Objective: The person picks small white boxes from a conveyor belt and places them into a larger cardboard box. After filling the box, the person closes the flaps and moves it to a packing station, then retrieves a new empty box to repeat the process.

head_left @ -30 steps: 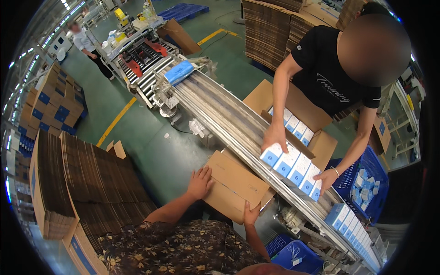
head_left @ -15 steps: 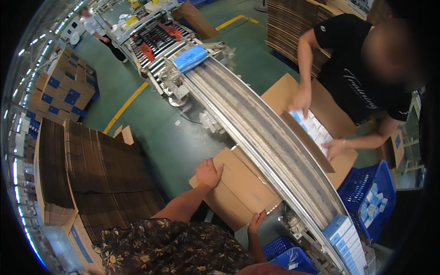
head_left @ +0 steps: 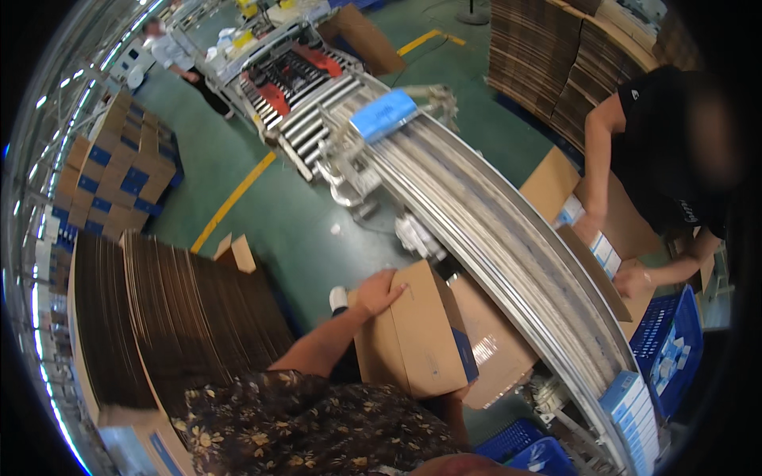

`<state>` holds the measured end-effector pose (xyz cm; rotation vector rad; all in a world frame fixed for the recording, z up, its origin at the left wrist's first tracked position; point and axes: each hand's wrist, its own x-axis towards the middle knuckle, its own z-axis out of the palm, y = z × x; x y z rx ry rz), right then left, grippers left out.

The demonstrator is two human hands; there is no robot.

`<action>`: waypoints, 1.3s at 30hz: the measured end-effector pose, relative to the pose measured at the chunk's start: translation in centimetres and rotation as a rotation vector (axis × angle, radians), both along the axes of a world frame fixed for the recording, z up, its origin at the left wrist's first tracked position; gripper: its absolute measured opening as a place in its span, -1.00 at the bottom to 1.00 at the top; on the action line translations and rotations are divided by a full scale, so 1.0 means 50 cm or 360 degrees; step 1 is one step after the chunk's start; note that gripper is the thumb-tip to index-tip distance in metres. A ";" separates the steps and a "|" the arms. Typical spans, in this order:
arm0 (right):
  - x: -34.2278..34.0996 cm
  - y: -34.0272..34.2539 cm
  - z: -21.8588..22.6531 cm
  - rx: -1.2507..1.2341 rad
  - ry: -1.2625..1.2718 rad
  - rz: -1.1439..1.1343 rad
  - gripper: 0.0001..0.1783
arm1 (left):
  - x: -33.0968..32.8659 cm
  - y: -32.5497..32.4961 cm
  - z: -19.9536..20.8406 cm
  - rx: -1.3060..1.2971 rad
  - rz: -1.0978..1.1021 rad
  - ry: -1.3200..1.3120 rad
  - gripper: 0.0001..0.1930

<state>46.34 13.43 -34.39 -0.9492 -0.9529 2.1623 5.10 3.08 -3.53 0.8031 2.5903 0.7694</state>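
Observation:
A brown cardboard box [head_left: 421,329] with a dark blue patch on its side stands out as a squared shape in front of me, on the near side of the conveyor. My left hand [head_left: 379,293] grips its far left corner, thumb on the panel and fingers along the edge. At the near right corner my right hand [head_left: 458,395] holds the box from below; most of its fingers are hidden behind the cardboard. Beside the box, towards the conveyor, lies a flat tan sheet [head_left: 488,341] with shiny glare on it.
The conveyor [head_left: 508,230] curves past, with a blue packet [head_left: 384,115] far along it and blue-white cartons [head_left: 631,412] near. Flat cardboard stacks [head_left: 198,317] stand left. Across, a co-worker's hands [head_left: 635,279] reach into an open box [head_left: 591,278]. Blue baskets [head_left: 671,349] stand nearby.
The cardboard between my hands was flattened and now has opened into a box shape. The flat sheet beside it shows more. The whole view has shifted, with the conveyor further right.

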 end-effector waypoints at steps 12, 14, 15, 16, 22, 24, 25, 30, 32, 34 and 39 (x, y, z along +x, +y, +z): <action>-0.772 -0.300 0.274 -0.0164 -0.0008 0.0605 -0.13 | -0.596 -0.596 0.040 -0.0106 0.0905 -0.0506 -0.18; -0.972 -0.365 0.327 -0.0625 -0.0510 0.0454 -0.11 | -0.708 -0.705 0.094 -0.0130 0.1084 -0.0353 -0.17; -1.058 -0.390 0.356 -0.0665 -0.0342 0.0557 -0.12 | -0.761 -0.745 0.120 -0.0093 0.1138 -0.0256 -0.19; -1.142 -0.411 0.390 -0.0696 -0.0175 0.0656 -0.13 | -0.813 -0.779 0.139 -0.0137 0.1198 -0.0164 -0.18; -1.554 -0.487 0.524 -0.0863 0.0012 0.0844 -0.11 | -1.127 -0.821 0.376 0.0003 0.1274 0.0218 -0.29; -1.680 -0.491 0.598 -0.0931 0.0091 0.0790 -0.09 | -1.230 -0.797 0.429 0.0080 0.1245 0.0402 -0.35; -1.725 -0.478 0.588 -0.0806 0.0242 0.0789 -0.10 | -1.282 -0.770 0.446 0.0121 0.1211 0.0480 -0.38; -1.997 -0.360 0.536 -0.0810 0.0487 0.0518 -0.23 | -1.581 -0.574 0.489 0.0071 0.0913 0.0616 -0.43; -2.061 -0.305 0.507 -0.0851 0.0611 0.0569 -0.24 | -1.693 -0.469 0.445 0.0113 0.0777 0.0565 -0.42; -2.103 -0.267 0.496 -0.0613 -0.0011 0.0406 -0.22 | -1.749 -0.367 0.363 0.0098 0.0514 0.1076 -0.45; -2.217 -0.231 0.672 -0.0230 -0.0152 -0.0246 -0.14 | -1.675 -0.220 0.158 -0.0181 -0.0448 0.0589 -0.30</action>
